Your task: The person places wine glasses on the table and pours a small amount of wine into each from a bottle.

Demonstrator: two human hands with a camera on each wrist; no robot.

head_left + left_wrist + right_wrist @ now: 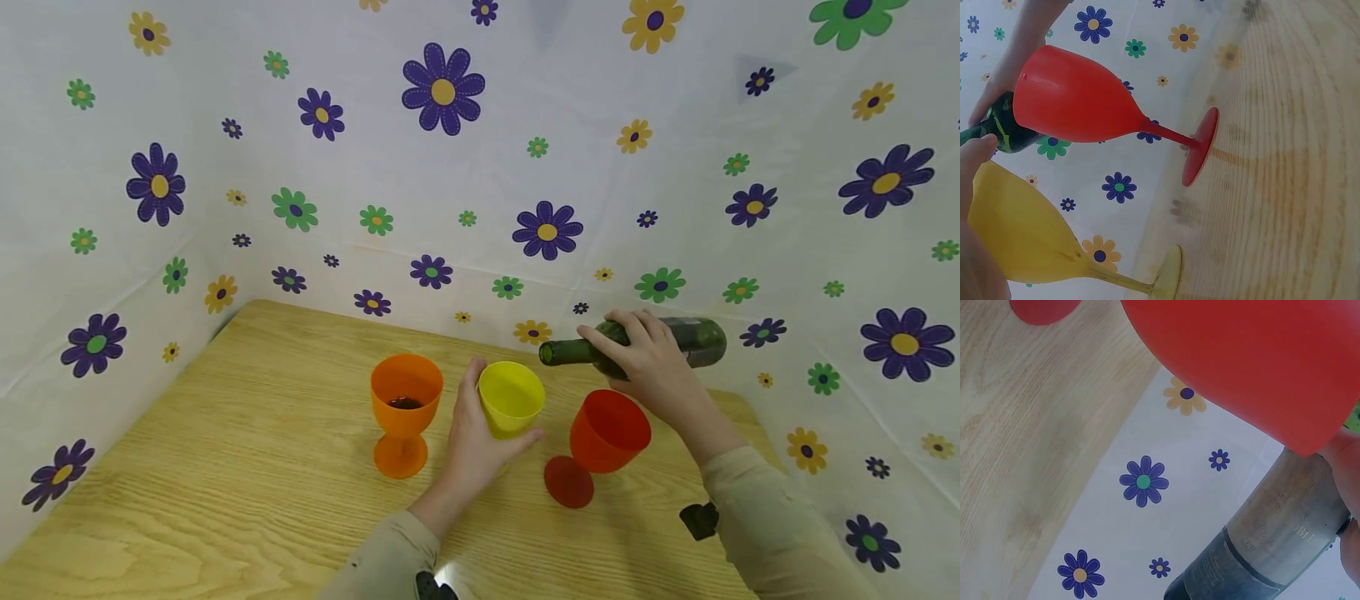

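Observation:
My left hand [477,446] grips the bowl of a yellow plastic goblet [512,400], its thumb across the near side. In the left wrist view, the foot of this yellow goblet [1169,275] is at the wooden tabletop. My right hand [651,358] holds a green glass wine bottle [703,340] by its body, tipped almost level. The bottle's mouth points left, a little above and to the right of the yellow rim. A worn pale label shows on the bottle [1285,525] in the right wrist view.
A red goblet [606,437] stands on the wooden table [247,450], just below the right hand and bottle. To the left of the left hand stands an orange goblet [405,422] with some dark liquid inside. A white flower-patterned cloth [360,167] encloses the table's back and sides.

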